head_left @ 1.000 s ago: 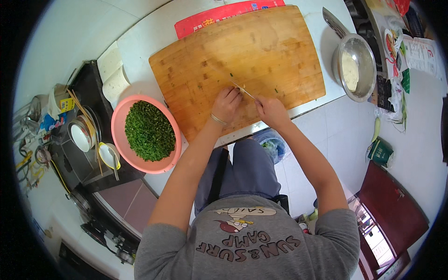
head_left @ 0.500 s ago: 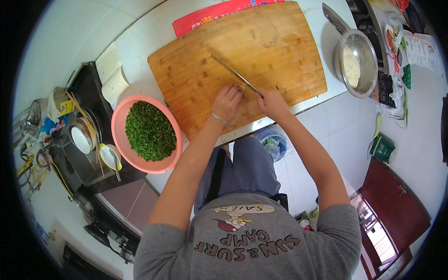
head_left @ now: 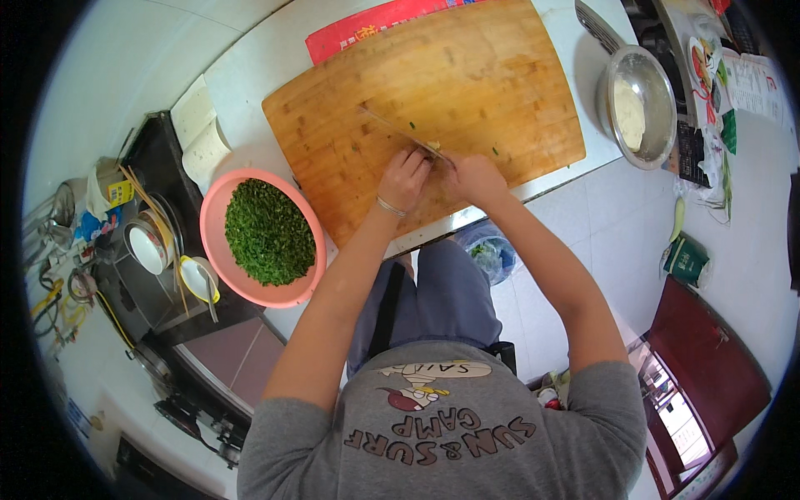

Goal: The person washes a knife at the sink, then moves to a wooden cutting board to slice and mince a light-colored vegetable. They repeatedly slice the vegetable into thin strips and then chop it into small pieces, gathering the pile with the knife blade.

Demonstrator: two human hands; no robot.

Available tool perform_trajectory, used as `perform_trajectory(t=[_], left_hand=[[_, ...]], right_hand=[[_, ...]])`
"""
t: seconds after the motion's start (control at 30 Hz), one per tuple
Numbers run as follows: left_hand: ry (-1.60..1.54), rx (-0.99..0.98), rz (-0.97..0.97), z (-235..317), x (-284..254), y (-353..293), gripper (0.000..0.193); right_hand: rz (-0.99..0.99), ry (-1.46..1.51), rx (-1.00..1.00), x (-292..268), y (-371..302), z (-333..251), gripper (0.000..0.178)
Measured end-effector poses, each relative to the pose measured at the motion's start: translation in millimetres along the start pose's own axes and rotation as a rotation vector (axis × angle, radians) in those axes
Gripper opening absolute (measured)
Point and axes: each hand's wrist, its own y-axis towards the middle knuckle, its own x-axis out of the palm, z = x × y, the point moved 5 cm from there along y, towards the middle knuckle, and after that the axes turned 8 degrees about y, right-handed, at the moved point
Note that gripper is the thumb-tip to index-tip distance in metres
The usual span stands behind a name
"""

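White table bears wooden board, pink basin and steel bowl.

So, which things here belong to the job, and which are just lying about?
In the job:
knife, in the right hand
cutting board
small yellowish piece beside the left hand
probably chopped greens in the pink bowl

Seemingly just lying about:
chopsticks
red packaging
metal bowl, untouched

The knife blurs to a faint streak, its handle covered by the right hand. The pale bit beside the left hand is too small to identify. The upper edge cuts off the cutting board and red sheet.
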Motion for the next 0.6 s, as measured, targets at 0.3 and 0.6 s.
perform_trajectory(t=[0.3,0.6], left_hand=[[-0.009,0.028,0.037,-2,-2,0,0.019],[0.009,0.042,0.035,3,-6,0,0.021]], right_hand=[[0.006,0.017,-0.045,-14,-26,-1,0.021],[0.046,0.112,-0.102,-9,-5,4,0.027]])
